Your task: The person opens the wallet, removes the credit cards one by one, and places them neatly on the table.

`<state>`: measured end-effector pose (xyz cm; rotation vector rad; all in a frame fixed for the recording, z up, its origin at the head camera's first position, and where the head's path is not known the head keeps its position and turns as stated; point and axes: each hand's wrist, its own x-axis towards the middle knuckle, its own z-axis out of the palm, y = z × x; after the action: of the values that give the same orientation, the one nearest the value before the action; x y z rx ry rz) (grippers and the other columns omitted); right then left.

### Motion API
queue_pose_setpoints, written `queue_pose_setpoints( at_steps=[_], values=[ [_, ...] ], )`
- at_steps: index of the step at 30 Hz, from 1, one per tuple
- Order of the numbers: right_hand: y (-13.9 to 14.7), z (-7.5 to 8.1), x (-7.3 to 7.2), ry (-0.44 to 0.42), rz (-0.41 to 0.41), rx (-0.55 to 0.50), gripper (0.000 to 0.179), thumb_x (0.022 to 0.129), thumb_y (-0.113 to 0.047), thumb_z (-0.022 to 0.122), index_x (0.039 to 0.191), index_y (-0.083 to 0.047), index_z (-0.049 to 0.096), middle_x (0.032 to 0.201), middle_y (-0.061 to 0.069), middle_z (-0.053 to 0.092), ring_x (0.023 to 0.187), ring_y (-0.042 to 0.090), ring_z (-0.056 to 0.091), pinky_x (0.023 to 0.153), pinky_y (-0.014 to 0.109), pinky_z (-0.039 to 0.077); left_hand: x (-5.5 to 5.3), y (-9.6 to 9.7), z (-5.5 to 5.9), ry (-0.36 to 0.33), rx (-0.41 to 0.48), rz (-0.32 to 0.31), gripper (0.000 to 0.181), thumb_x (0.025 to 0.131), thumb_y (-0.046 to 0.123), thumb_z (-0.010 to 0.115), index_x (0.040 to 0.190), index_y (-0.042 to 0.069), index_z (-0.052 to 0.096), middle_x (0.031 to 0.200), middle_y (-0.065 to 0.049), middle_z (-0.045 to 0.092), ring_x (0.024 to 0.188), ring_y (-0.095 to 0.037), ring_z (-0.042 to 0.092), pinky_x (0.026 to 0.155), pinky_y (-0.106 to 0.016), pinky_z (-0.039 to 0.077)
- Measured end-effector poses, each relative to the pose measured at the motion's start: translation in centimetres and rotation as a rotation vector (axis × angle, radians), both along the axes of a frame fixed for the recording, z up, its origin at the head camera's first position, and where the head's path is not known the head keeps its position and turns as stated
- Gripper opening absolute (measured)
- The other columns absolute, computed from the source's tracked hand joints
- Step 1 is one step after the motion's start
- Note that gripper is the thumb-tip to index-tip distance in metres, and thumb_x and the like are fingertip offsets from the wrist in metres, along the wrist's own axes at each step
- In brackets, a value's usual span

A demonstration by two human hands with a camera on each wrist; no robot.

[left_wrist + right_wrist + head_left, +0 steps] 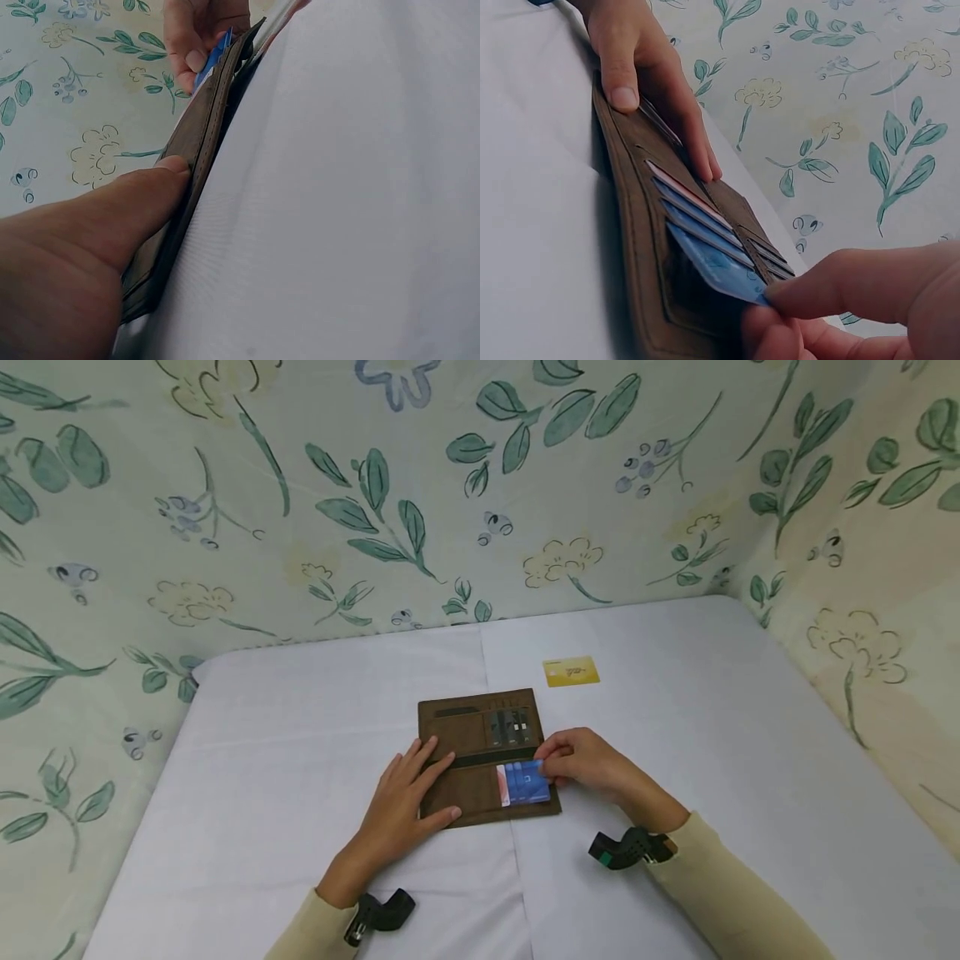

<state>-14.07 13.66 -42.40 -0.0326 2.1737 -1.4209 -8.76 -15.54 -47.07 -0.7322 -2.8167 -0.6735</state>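
A brown wallet (471, 792) lies opened flat on the white cloth. My left hand (401, 802) rests on its left side with fingers spread, the thumb on the lower panel. At the lower right slots, my right hand (588, 767) pinches the edge of a blue card (716, 262) between thumb and fingers. Part of that card sits in a slot and its outer end sticks out, as the right wrist view shows. Further blue cards (701, 223) and one with a pink-white edge stand stepped in the slots beside it.
A yellow card (572, 671) lies on the cloth (315, 710) beyond the wallet's right corner. Dark cards (508, 727) fill slots in the wallet's upper panel. Floral-patterned fabric (390, 518) rises behind the table and along its sides.
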Motion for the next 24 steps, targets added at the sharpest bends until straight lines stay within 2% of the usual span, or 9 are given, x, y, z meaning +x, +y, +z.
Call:
queue_pose_setpoints(
  at_steps=[5, 13, 24],
  values=[
    [0.08, -0.23, -0.02, 0.006, 0.032, 0.018, 0.021, 0.076, -0.013, 0.07, 0.093, -0.001, 0.064, 0.076, 0.008, 0.064, 0.064, 0.018, 0.057, 0.059, 0.031, 0.051, 0.07, -0.09, 0.02, -0.015, -0.003, 0.003, 0.07, 0.079, 0.058, 0.057, 0.138, 0.023, 0.039, 0.147, -0.006, 0.023, 0.135, -0.031, 0.015, 0.105, -0.052, 0.014],
    [0.28, -0.01, 0.14, 0.086, 0.126, 0.015, 0.018, 0.078, -0.01, 0.067, 0.094, -0.001, 0.063, 0.071, 0.008, 0.063, 0.058, 0.02, 0.058, 0.056, 0.033, 0.051, -0.03, -0.04, 0.05, -0.003, -0.007, 0.002, 0.07, 0.079, 0.058, 0.056, 0.138, 0.024, 0.039, 0.147, -0.006, 0.023, 0.135, -0.031, 0.016, 0.105, -0.052, 0.015],
    [0.98, 0.13, -0.1, 0.055, 0.12, 0.033, 0.017, 0.079, -0.009, 0.065, 0.094, -0.001, 0.062, 0.07, 0.008, 0.063, 0.057, 0.021, 0.06, 0.058, 0.033, 0.051, 0.03, -0.03, -0.17, -0.018, 0.012, -0.003, 0.071, 0.08, 0.058, 0.056, 0.139, 0.025, 0.036, 0.148, -0.005, 0.021, 0.136, -0.029, 0.014, 0.106, -0.051, 0.012]
  ],
)
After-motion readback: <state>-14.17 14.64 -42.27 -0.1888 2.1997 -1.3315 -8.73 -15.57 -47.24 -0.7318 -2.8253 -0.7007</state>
